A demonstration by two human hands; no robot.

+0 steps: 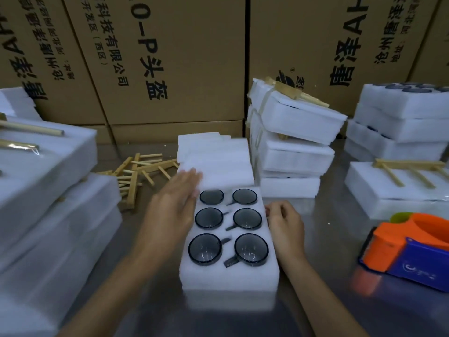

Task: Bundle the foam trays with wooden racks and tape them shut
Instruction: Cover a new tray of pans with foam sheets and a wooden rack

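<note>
A white foam tray (229, 276) is being shown at the middle of the grey table (323, 300), with 6 dark glass cups (205, 249) being held in its round pockets in 2 columns of 3. The left hand (173, 205) is being held out flat with straight fingers, its fingertips being laid on the near edge of a white foam sheet (216, 161) that is lying tilted over the tray's far end; motion blur is being seen there. The right hand (286, 224) is being kept at the tray's right edge, fingers curled against the foam wall, though whether the edge is really being pinched cannot be told.

Loose wooden racks (138, 173) are being left in a heap on the table to the left, beyond the left hand. Taped bundles (296, 132) of foam with a rack on top are being stacked behind the tray on the right. An orange and blue tape dispenser (410, 249) is being kept near the right edge of the table, well apart from the right hand. Printed cardboard cartons (170, 57) are being seen along the back.
</note>
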